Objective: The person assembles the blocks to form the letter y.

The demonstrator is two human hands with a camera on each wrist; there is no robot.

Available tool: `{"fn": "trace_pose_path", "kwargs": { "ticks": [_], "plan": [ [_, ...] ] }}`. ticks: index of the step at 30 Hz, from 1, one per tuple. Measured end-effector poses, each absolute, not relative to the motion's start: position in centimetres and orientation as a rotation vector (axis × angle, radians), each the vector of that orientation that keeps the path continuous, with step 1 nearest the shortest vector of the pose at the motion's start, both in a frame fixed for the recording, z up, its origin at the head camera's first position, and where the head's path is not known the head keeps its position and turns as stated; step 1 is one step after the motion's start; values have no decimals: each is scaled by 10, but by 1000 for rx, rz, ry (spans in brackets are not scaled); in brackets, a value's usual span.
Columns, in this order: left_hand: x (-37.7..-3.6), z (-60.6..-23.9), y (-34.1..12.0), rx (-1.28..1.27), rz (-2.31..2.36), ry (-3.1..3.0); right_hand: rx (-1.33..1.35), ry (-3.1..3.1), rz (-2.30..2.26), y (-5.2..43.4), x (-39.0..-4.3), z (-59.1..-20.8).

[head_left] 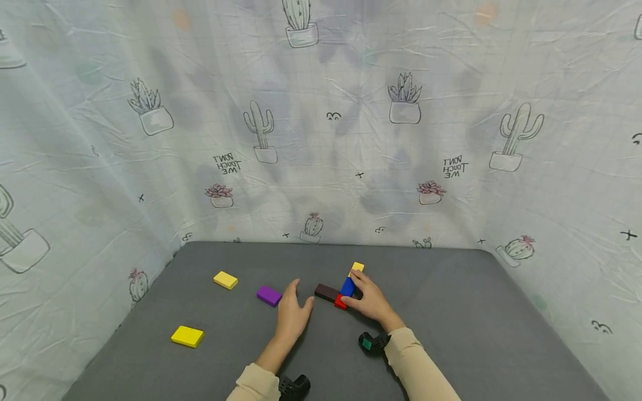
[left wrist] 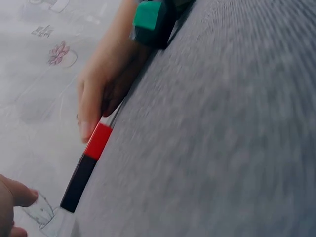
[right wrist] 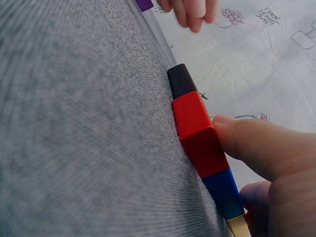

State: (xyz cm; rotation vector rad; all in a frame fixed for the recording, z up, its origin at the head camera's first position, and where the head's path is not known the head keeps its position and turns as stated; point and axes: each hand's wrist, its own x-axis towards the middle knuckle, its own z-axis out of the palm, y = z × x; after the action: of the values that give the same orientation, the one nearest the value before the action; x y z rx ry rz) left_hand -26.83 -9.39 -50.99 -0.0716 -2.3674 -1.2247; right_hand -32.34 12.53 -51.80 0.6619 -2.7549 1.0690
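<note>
An L-shaped run of small rectangular blocks lies on the grey table. It has a dark brown block (head_left: 327, 292), a red block (head_left: 340, 301) at the corner, a blue block (head_left: 348, 287) and a yellow block (head_left: 358, 267) at the far end. My right hand (head_left: 372, 299) spans the blue side, thumb against the red block (right wrist: 200, 133), an extended finger touching near the yellow one. Its other fingers sit beside the blue block (right wrist: 224, 192). My left hand (head_left: 293, 314) holds nothing, thumb and fingers spread, between a purple block (head_left: 268, 296) and the dark block (left wrist: 79, 185).
Farther left on the table (head_left: 426, 356) lie a pale yellow block (head_left: 225, 280) and a brighter yellow block (head_left: 188, 336). A cactus-print curtain (head_left: 351, 145) hangs behind and along the sides. Black devices are worn at both wrists, one with a green patch (head_left: 367, 344).
</note>
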Motion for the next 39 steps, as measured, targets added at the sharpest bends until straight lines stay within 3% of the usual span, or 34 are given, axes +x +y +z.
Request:
{"fn": "trace_pose_path", "kwargs": {
  "ticks": [5, 24, 39],
  "plan": [
    [-267, -507, -109, -84, -1186, -2295, 662, -2771, 1080, 126, -323, -518],
    [-268, -515, -177, 267, -1128, -2479, 659, -2776, 1054, 124, -326, -519],
    [-267, -519, -180, 194, -1040, -2594, 657, -2781, 1058, 125, -324, -518]
  ]
}}
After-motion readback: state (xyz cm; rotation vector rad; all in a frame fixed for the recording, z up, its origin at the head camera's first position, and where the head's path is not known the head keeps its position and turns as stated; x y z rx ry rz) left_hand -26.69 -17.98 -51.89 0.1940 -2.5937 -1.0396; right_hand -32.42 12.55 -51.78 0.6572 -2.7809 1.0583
